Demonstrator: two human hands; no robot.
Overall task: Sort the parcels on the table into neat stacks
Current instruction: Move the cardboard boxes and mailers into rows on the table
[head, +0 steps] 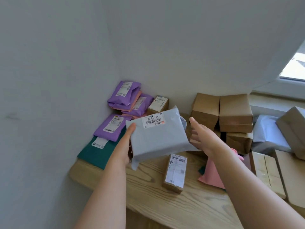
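- Two bare hands are in view over a wooden table (148,199), with parcels spread from the far left corner to the right edge.
- Left hand (127,144) grips a grey poly mailer (158,138) by its left edge, thumb on top; the fingers are hidden beneath the bag, so how they wrap cannot be seen.
- That mailer is lifted clear of the table and tilted, with its white barcode label facing up near the far edge.
- Right hand (203,138) is open with fingers spread, at the mailer's right edge; whether it actually touches the bag is hard to tell.
- A small brown box with a white label (175,172) lies on the table just near of the held mailer; its print is too blurred to read.
- A pink mailer (212,172) lies to the right, largely covered by the right forearm, with a sliver of something dark green beside it.
- At far left, purple mailers (123,95) are piled against the wall with pink ones showing between them; another purple mailer (110,126) rests on a dark green mailer (97,152).
- A small labelled carton (158,104) is partly hidden behind the held mailer.
- Brown cardboard boxes (234,113) are stacked at far right of centre; the lower ones are partly blocked by the right hand.
- More boxes and a pale grey bag (267,131) are cut off by the right edge.
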